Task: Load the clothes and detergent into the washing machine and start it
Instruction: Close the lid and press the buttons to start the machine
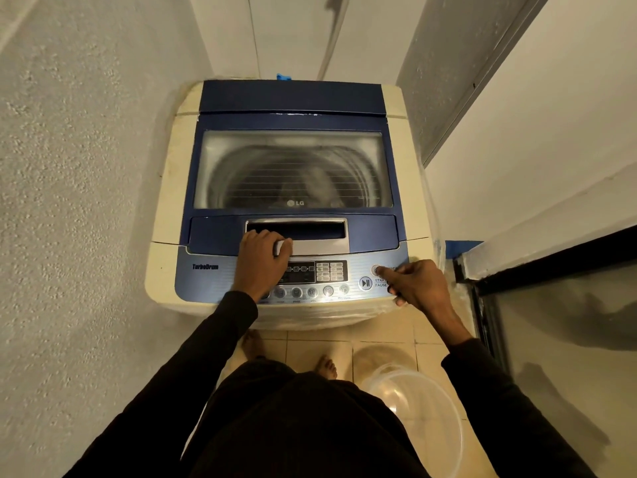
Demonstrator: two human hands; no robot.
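While left hand [263, 258] grips lid handle [310, 244] of closed washing machine [165, 215]: right hand [415, 282], loosely curled, empty, forefinger touching round button [375, 270] at three o'clock.

Textured white walls [79, 188] enclose beige floor tiles [382, 343] (warm, dim light).

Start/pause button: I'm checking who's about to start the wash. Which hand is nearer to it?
Right. The right hand is just right of the start/pause button, its forefinger on the round button above it. The left hand rests on the lid handle, further left.
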